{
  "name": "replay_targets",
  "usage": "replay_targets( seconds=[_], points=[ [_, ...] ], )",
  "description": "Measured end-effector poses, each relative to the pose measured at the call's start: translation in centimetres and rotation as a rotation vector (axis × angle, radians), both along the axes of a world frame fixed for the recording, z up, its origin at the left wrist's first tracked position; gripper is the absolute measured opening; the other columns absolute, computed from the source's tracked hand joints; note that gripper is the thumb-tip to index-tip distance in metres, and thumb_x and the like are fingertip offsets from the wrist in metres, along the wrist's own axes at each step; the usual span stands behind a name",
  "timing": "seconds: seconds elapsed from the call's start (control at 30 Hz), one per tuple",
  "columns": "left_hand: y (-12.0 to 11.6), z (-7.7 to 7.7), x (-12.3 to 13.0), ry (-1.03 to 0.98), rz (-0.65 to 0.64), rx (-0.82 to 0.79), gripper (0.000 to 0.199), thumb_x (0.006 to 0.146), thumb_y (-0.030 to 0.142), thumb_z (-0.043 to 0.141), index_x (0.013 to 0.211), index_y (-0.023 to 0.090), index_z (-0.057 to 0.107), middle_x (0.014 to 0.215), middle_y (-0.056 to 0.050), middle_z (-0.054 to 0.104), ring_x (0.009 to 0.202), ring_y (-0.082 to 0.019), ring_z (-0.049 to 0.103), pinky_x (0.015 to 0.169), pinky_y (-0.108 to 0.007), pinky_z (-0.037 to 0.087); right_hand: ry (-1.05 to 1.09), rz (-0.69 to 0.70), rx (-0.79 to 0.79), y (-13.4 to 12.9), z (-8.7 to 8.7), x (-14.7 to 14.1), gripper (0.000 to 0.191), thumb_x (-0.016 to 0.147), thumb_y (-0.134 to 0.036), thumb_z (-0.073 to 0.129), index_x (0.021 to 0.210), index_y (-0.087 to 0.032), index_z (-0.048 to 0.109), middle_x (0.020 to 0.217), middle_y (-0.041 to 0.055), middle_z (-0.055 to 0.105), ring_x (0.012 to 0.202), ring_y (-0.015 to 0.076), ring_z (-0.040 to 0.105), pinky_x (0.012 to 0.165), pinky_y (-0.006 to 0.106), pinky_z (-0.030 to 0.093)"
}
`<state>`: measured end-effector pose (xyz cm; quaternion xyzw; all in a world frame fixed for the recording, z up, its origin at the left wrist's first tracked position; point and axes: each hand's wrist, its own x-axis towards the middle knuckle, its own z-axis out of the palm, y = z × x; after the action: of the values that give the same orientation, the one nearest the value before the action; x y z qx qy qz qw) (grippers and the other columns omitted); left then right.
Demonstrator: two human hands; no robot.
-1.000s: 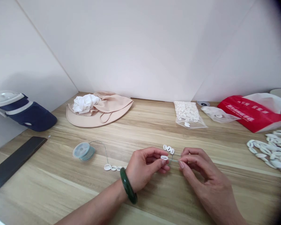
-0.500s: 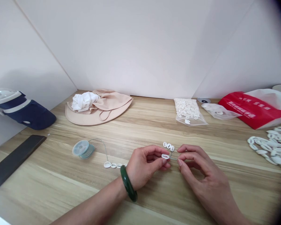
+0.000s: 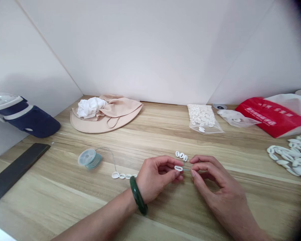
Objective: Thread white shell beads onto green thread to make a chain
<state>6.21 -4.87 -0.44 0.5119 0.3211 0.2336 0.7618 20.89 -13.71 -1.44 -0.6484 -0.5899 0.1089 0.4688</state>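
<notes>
Between thumb and fingers, my left hand (image 3: 157,172) pinches a white cowrie shell (image 3: 178,168). My right hand (image 3: 217,179) is closed at the fingertips on a thin blue-green cord (image 3: 187,169), whose short stretch reaches the shell. Just beyond my fingers lie three white shells (image 3: 181,155) in a row, with the cord by them. A strung row of shells (image 3: 122,176) runs on the table toward my left wrist and is partly hidden behind it. From that row the cord leads back to a clear spool (image 3: 89,158). A green bangle (image 3: 138,195) circles my left wrist.
A bag of shells (image 3: 202,116), a smaller clear bag (image 3: 237,118) and a red package (image 3: 268,115) stand at the back right. Strung shells (image 3: 289,159) pile at far right. A hat (image 3: 124,112), blue bottle (image 3: 31,118) and black bar (image 3: 17,170) lie left.
The pinched shell and both hands are almost where they were; the shell sits slightly further right, closer to my right fingertips. The whole view has shifted a little.
</notes>
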Motion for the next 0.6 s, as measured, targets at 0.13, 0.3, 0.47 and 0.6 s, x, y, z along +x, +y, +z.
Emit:
replay_targets(
  seconds=[0.13, 0.3, 0.47, 0.6],
  points=[
    [-0.07, 0.09, 0.06, 0.002, -0.005, -0.006, 0.021, 0.07, 0.02, 0.071, 0.088, 0.009, 0.067, 0.076, -0.007, 0.068, 0.07, -0.015, 0.064, 0.071, -0.028, 0.052, 0.014, 0.023, 0.001, -0.03, -0.13, -0.03, 0.009, 0.083, -0.014, 0.054, 0.081, -0.022, 0.057, 0.097, 0.0048, 0.053, 0.084, 0.0134, 0.059, 0.062, 0.02, 0.053],
    [-0.2, -0.03, 0.05, 0.0, -0.003, -0.019, 0.023, 0.07, 0.019, 0.071, 0.09, 0.008, 0.068, 0.077, -0.008, 0.069, 0.07, -0.015, 0.064, 0.071, -0.029, 0.053, 0.025, 0.037, -0.006, 0.01, -0.21, -0.08, 0.009, 0.083, -0.014, 0.055, 0.081, -0.022, 0.059, 0.096, 0.0041, 0.054, 0.086, 0.013, 0.059, 0.064, 0.018, 0.053],
    [-0.2, -0.26, 0.07, -0.024, -0.008, -0.051, 0.025, 0.07, 0.018, 0.071, 0.092, 0.008, 0.069, 0.078, -0.008, 0.07, 0.072, -0.015, 0.065, 0.073, -0.03, 0.053, 0.025, 0.069, -0.015, 0.13, -0.46, -0.07, 0.009, 0.083, -0.014, 0.057, 0.083, -0.022, 0.061, 0.098, 0.0042, 0.054, 0.087, 0.0129, 0.06, 0.066, 0.019, 0.052],
    [-0.19, -0.48, 0.07, -0.029, -0.007, -0.053, 0.024, 0.07, 0.018, 0.071, 0.093, 0.01, 0.07, 0.08, -0.008, 0.071, 0.074, -0.016, 0.066, 0.075, -0.031, 0.053, 0.028, 0.08, -0.018, 0.19, -0.59, 0.01, 0.01, 0.082, -0.014, 0.057, 0.083, -0.022, 0.062, 0.097, 0.0045, 0.055, 0.089, 0.0135, 0.061, 0.064, 0.018, 0.052]
  ],
)
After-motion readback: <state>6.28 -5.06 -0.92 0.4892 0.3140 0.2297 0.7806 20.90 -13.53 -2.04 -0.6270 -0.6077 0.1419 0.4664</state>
